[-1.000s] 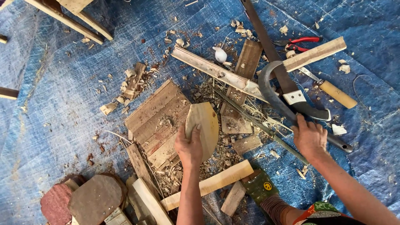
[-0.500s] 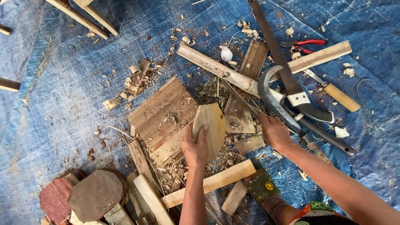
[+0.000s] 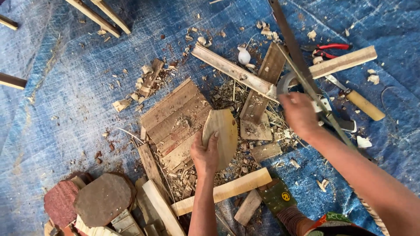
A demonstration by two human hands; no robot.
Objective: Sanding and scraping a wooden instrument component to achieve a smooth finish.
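Note:
My left hand (image 3: 205, 154) grips the lower edge of a pale, rounded wooden piece (image 3: 222, 135), holding it on edge over a board of joined planks (image 3: 173, 114). My right hand (image 3: 299, 114) is closed around a long thin rod-like tool (image 3: 337, 126) that slants across it and looks blurred. Just beyond that hand lie a grey curved blade (image 3: 284, 82) and a long dark flat bar (image 3: 288, 35). Wood shavings litter the blue tarp (image 3: 65, 109) around both hands.
Pale wooden slats (image 3: 227, 70) (image 3: 343, 62) (image 3: 225, 191) lie across the pile. Red-handled pliers (image 3: 332, 47) and a wooden-handled knife (image 3: 363, 105) sit at the right. Dark round wooden discs (image 3: 103, 199) are stacked bottom left. A white bulb-shaped object (image 3: 243, 56) lies near the top.
My right hand moved left from the tarp's right side to the tools, closed on the thin long tool and lifted slightly. My left hand kept the rounded piece almost still.

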